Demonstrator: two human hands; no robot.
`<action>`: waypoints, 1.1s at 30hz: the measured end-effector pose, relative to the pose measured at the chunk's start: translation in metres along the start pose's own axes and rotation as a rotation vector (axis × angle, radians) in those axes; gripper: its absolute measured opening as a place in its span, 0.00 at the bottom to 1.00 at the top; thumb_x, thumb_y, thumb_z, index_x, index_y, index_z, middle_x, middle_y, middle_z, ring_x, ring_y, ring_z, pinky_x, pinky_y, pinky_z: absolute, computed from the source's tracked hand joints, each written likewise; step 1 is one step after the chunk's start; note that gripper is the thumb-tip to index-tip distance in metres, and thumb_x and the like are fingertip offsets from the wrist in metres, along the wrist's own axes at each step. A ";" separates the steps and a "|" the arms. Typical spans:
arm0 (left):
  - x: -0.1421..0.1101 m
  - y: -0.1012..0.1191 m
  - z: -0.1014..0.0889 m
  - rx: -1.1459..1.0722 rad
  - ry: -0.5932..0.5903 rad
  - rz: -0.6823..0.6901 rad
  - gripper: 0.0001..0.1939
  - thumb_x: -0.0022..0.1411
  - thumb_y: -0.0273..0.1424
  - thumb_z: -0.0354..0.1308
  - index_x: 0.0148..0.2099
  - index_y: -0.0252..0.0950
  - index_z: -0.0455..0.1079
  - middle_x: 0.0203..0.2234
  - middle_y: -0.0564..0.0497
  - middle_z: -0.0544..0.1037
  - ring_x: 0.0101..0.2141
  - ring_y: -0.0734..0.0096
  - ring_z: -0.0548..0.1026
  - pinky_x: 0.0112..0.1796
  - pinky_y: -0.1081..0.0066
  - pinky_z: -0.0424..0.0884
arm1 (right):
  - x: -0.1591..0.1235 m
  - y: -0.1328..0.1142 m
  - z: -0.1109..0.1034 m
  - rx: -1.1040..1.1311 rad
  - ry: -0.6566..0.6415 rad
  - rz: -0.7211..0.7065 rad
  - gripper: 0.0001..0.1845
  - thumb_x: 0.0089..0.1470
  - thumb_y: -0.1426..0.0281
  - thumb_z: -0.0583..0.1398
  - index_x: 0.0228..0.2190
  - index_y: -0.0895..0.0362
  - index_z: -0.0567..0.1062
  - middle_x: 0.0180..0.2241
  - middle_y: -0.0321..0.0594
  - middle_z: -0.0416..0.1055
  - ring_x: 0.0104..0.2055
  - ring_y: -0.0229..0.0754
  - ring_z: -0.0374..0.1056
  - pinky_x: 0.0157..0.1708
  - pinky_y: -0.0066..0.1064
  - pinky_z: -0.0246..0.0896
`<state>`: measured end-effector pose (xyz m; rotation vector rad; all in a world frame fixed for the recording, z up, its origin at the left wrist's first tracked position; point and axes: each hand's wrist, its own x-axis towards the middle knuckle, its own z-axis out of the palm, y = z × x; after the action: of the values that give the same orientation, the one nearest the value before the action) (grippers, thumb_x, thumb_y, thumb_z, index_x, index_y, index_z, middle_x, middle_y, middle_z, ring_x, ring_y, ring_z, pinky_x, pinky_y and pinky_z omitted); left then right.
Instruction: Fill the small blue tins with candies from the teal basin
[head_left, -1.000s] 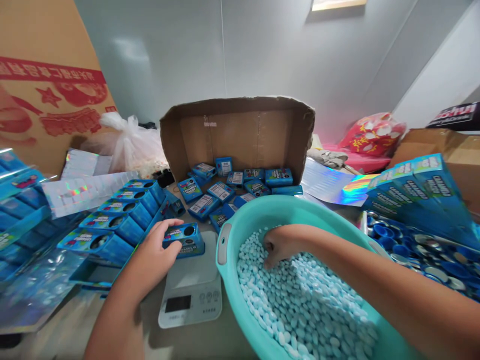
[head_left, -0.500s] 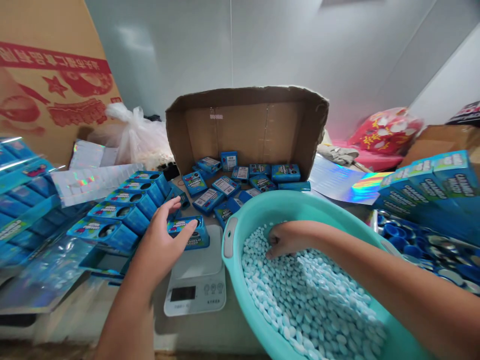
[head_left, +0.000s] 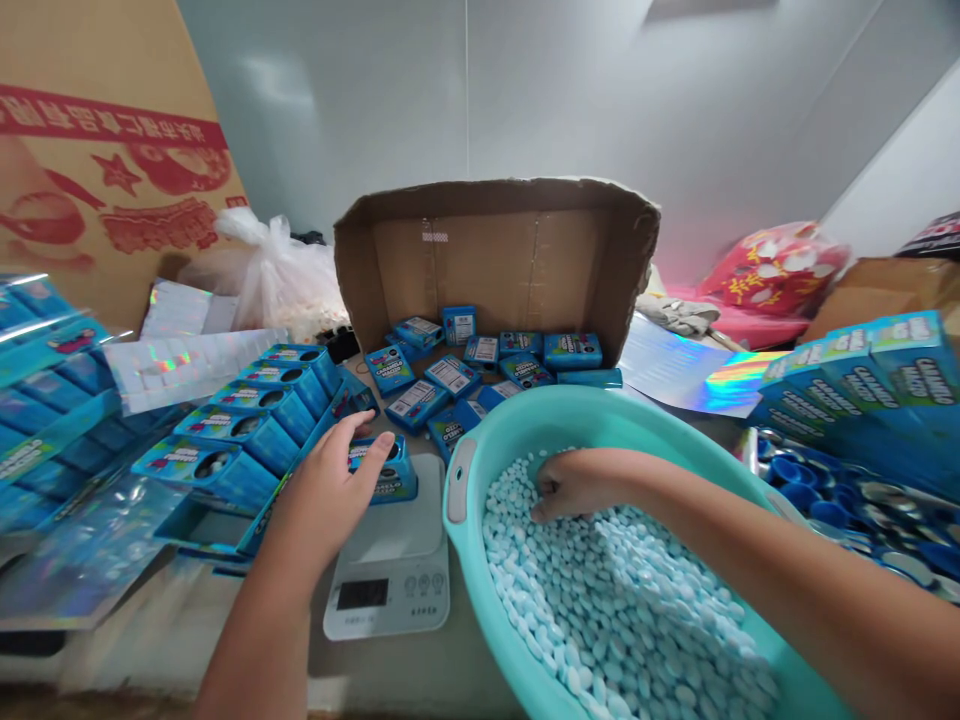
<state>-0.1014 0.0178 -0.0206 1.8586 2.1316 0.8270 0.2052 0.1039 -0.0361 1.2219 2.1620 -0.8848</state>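
A small blue candy box [head_left: 391, 481] with a round hole lies on the white kitchen scale [head_left: 387, 580]. Around its left end is my left hand [head_left: 330, 480], thumb over the near side and fingers toward the back, closed on it. My right hand [head_left: 566, 485] reaches into the turquoise basin [head_left: 469, 545], its fingers curled down among pale blue candies [head_left: 622, 610]. The fingertips are partly buried, so how many candies they hold is hidden.
Left of the scale, several blue boxes [head_left: 247, 430] stand in a display tray. Behind, a cardboard carton [head_left: 487, 255] lies open on its side with blue boxes in front. At right are more blue cartons [head_left: 900, 365] above a heap of blue caps [head_left: 825, 500].
My left hand has come down and closed in around the box on the scale. My right hand stays among the candies. The view has shifted slightly.
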 end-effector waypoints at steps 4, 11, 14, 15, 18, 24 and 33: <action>0.001 0.000 0.001 0.036 -0.013 -0.062 0.28 0.68 0.53 0.46 0.61 0.43 0.64 0.57 0.47 0.72 0.55 0.52 0.70 0.53 0.55 0.67 | -0.001 -0.001 -0.001 -0.031 0.036 -0.015 0.24 0.49 0.47 0.61 0.31 0.56 0.76 0.28 0.40 0.75 0.30 0.46 0.68 0.27 0.32 0.54; 0.002 -0.001 0.003 0.074 -0.039 -0.014 0.26 0.68 0.53 0.44 0.56 0.43 0.69 0.54 0.51 0.73 0.52 0.55 0.72 0.54 0.57 0.66 | -0.001 0.001 0.000 -0.044 0.086 -0.041 0.22 0.51 0.49 0.61 0.34 0.55 0.78 0.30 0.38 0.76 0.31 0.45 0.68 0.27 0.32 0.52; 0.002 0.000 0.003 0.081 -0.045 -0.009 0.26 0.68 0.53 0.44 0.55 0.43 0.69 0.53 0.51 0.73 0.51 0.55 0.72 0.54 0.57 0.66 | -0.002 0.000 0.000 -0.049 0.105 -0.039 0.21 0.51 0.50 0.62 0.35 0.55 0.79 0.30 0.39 0.76 0.31 0.45 0.67 0.27 0.32 0.52; 0.001 0.000 0.002 0.082 -0.047 -0.010 0.26 0.68 0.53 0.44 0.55 0.43 0.69 0.53 0.51 0.73 0.51 0.55 0.72 0.53 0.56 0.66 | -0.002 0.000 0.000 -0.048 0.106 -0.037 0.22 0.50 0.50 0.62 0.35 0.55 0.79 0.30 0.39 0.76 0.31 0.45 0.67 0.27 0.32 0.52; 0.001 0.000 0.002 0.075 -0.039 0.002 0.26 0.68 0.54 0.44 0.54 0.42 0.70 0.52 0.50 0.74 0.51 0.55 0.73 0.53 0.56 0.66 | -0.002 0.000 0.000 -0.048 0.112 -0.041 0.22 0.50 0.51 0.63 0.35 0.56 0.80 0.30 0.39 0.76 0.30 0.45 0.67 0.26 0.32 0.52; 0.001 -0.002 0.003 -0.009 0.035 0.043 0.24 0.68 0.53 0.46 0.51 0.42 0.71 0.50 0.51 0.75 0.52 0.57 0.72 0.53 0.57 0.66 | -0.001 0.003 0.000 -0.018 0.056 -0.053 0.18 0.49 0.54 0.65 0.33 0.56 0.80 0.24 0.36 0.75 0.25 0.41 0.67 0.25 0.29 0.53; -0.006 0.005 -0.006 -0.200 0.466 0.250 0.13 0.69 0.41 0.54 0.49 0.41 0.73 0.45 0.51 0.77 0.46 0.64 0.75 0.50 0.64 0.69 | 0.001 0.006 0.006 -0.061 0.033 -0.072 0.10 0.45 0.64 0.68 0.33 0.54 0.82 0.27 0.34 0.77 0.28 0.40 0.70 0.24 0.27 0.53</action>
<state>-0.0990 0.0107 -0.0140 1.9981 1.9687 1.6028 0.2107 0.1028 -0.0424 1.1438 2.2550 -0.8269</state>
